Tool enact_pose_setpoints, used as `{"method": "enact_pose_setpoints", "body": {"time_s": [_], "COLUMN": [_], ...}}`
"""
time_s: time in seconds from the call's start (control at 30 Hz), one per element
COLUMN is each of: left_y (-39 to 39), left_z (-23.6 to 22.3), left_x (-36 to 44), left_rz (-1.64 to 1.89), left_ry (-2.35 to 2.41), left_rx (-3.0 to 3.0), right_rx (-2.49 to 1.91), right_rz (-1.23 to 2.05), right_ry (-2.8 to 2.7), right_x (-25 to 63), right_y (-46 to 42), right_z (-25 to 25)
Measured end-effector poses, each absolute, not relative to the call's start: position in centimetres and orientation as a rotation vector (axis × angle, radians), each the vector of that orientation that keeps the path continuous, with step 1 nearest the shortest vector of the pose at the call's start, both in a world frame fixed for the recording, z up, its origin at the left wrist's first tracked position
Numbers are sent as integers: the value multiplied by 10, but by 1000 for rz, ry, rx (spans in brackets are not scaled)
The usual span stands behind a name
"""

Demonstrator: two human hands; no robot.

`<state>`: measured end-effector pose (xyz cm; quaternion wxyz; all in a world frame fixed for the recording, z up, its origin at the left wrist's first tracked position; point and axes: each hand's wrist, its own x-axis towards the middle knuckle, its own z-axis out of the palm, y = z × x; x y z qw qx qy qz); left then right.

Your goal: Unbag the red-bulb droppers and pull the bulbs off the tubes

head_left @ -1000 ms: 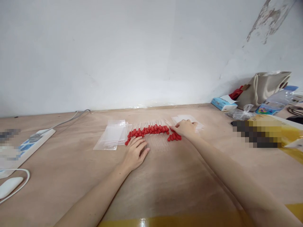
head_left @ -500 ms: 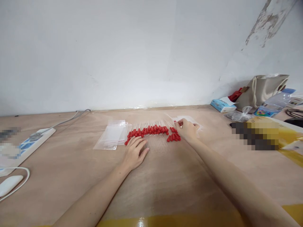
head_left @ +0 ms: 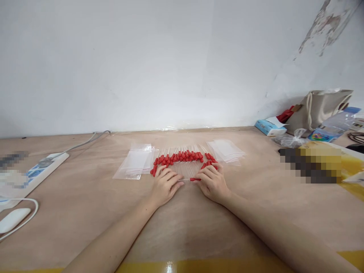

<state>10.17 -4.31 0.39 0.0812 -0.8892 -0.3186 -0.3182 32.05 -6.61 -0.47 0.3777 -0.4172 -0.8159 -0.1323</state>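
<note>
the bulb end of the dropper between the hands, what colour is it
The bulb end is red, seen best in the head view.

near side: open tabletop (head_left: 182, 223) | ahead: red-tipped sticks (head_left: 186, 155) | both sides: plastic bags (head_left: 138, 161)

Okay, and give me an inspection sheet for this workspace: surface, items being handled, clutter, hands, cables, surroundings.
Surface: wood-look table, yellow tape along the near edge.
Items handled: row of clear sticks with red ends; flat clear bags on the left and right.
Clutter: tissue box, tote bag, clear bottle, yellow package; a dark item beside it is pixelated.
Hands: right hand at the red end of a single stick, left hand at its clear end.
Cables: grey cable at the power strip; white cable; dark cables far right.
Surroundings: pale wall, peeling upper right.
</note>
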Motion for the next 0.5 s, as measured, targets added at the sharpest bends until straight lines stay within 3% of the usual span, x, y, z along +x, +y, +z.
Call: {"method": "enact_pose_setpoints", "body": {"time_s": [0.5], "left_y": [-52], "left_z": [5], "left_x": [101], "left_rz": [-894], "left_ry": [-924], "left_rx": [-2699], "right_rx": [-984], "right_rz": [-456], "right_ry": [-2221], "right_x": [319], "right_y": [-70], "right_z": [0]}}
